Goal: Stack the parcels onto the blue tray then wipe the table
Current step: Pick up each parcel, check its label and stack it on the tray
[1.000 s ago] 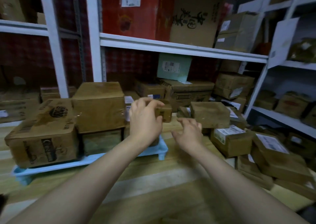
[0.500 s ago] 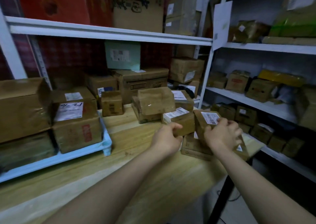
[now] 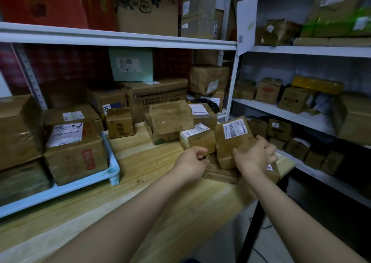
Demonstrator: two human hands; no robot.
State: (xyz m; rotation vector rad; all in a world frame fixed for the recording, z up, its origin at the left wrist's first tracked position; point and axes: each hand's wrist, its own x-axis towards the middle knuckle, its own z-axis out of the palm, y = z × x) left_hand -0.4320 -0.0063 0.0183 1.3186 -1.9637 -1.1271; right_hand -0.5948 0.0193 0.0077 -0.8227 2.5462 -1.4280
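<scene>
At the table's right end lies a pile of brown cardboard parcels. My right hand [image 3: 255, 156] grips a flat parcel with a white label [image 3: 232, 140], tilted up on its edge. My left hand [image 3: 190, 163] has its fingers curled on the near edge of a small labelled parcel [image 3: 197, 139] beside it. Under both lies a flat parcel [image 3: 218, 173]. The blue tray [image 3: 112, 168] stands at the left and holds stacked boxes, among them one with a handwritten label [image 3: 74, 150].
More parcels sit on the wooden table [image 3: 160, 198]: a taped box pile [image 3: 170, 120] and a small upright box [image 3: 120, 125]. White shelves full of boxes rise behind and to the right [image 3: 281, 110]. The table's right edge drops to the floor.
My view swung right from the tray to the parcel pile. Both hands moved to the pile; the right hand took the flat labelled parcel and tipped it up.
</scene>
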